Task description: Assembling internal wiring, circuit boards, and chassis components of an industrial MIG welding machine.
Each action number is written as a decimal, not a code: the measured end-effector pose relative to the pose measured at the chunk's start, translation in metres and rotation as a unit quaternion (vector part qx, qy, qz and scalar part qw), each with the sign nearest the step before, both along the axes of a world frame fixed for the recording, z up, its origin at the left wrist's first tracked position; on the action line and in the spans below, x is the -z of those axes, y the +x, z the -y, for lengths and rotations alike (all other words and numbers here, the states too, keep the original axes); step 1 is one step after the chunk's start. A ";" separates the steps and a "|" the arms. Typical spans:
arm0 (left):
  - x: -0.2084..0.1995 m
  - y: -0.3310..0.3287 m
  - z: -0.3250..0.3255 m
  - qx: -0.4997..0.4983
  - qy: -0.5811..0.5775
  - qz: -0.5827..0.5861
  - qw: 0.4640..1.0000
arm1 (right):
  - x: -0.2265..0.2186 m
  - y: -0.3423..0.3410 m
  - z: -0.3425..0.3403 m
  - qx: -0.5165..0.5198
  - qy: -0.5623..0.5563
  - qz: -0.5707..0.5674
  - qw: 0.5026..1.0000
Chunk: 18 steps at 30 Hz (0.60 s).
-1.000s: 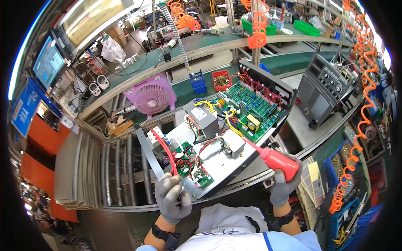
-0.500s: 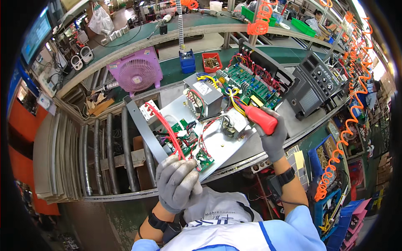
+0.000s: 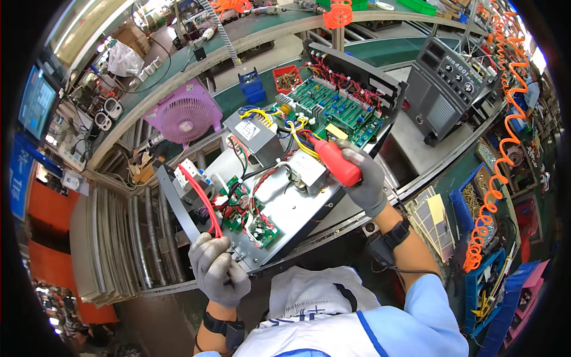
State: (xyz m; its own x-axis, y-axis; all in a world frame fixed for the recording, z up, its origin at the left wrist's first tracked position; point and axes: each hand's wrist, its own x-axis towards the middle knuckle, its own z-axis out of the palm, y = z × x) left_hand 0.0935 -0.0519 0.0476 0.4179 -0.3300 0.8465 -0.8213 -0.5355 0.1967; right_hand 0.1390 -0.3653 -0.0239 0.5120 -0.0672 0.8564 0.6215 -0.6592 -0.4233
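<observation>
A metal chassis [image 3: 291, 209] lies tilted in front of me, carrying a transformer-like grey block [image 3: 257, 138], a white-wrapped coil part [image 3: 306, 169] and small green circuit boards [image 3: 262, 231]. My gloved left hand [image 3: 219, 271] is closed at its near left corner, around the lower ends of thick red cables [image 3: 205, 199]. Gripped in my gloved right hand [image 3: 367, 184] is a tool with a thick red handle [image 3: 336, 163]. Its front end points at the yellow wires [image 3: 300, 143], and the tip is hidden among them. Beyond lies a large green circuit board [image 3: 330, 101] in a dark panel.
A dark-fronted machine casing with knobs [image 3: 437, 89] stands to the right. Behind are a purple fan [image 3: 185, 119], a blue bin [image 3: 252, 87] and a red bin [image 3: 287, 80]. Rollers [image 3: 156, 238] and stacked sheets [image 3: 101, 250] are at left; an orange coiled hose [image 3: 505, 143] hangs right.
The whole view has shifted, so the chassis and both hands appear further left. The red-handled tool stays in my right hand at the yellow wires. My left hand remains closed by the red cables.
</observation>
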 end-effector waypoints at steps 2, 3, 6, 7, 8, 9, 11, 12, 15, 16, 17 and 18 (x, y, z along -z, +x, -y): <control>-0.002 0.000 0.002 -0.005 0.001 0.000 1.000 | -0.006 0.003 0.003 0.008 -0.047 0.020 0.999; -0.003 0.000 0.003 0.000 -0.002 0.003 1.000 | -0.011 0.002 0.005 0.006 -0.046 0.020 0.999; -0.001 0.002 0.005 0.003 -0.007 0.006 1.000 | -0.030 0.000 0.011 0.024 -0.137 0.022 0.990; 0.000 0.002 0.003 0.002 -0.011 0.009 1.000 | -0.035 0.002 0.011 0.022 -0.136 0.020 0.990; -0.002 0.001 0.004 -0.007 -0.008 0.011 1.000 | -0.039 0.005 0.012 0.027 -0.177 -0.007 0.984; -0.003 0.001 0.004 0.000 -0.008 0.011 1.000 | -0.047 0.005 0.014 0.039 -0.220 -0.034 0.974; 0.000 0.002 0.002 -0.006 -0.019 0.009 1.000 | -0.061 0.009 0.009 0.050 -0.249 -0.004 0.967; 0.000 0.000 0.002 -0.008 -0.017 0.003 1.000 | -0.066 0.009 0.006 0.038 -0.262 -0.011 0.964; 0.000 0.000 0.002 -0.012 -0.017 0.005 1.000 | -0.074 0.008 0.003 0.036 -0.284 -0.016 0.958; -0.001 0.001 0.003 -0.010 -0.018 0.005 1.000 | -0.077 0.005 0.003 0.039 -0.283 -0.024 0.958; -0.002 0.002 0.006 -0.008 -0.021 0.013 1.000 | -0.080 0.005 0.003 0.042 -0.283 -0.032 0.958; -0.002 0.002 0.007 -0.005 -0.023 0.017 1.000 | -0.081 0.008 0.005 0.041 -0.260 -0.011 0.965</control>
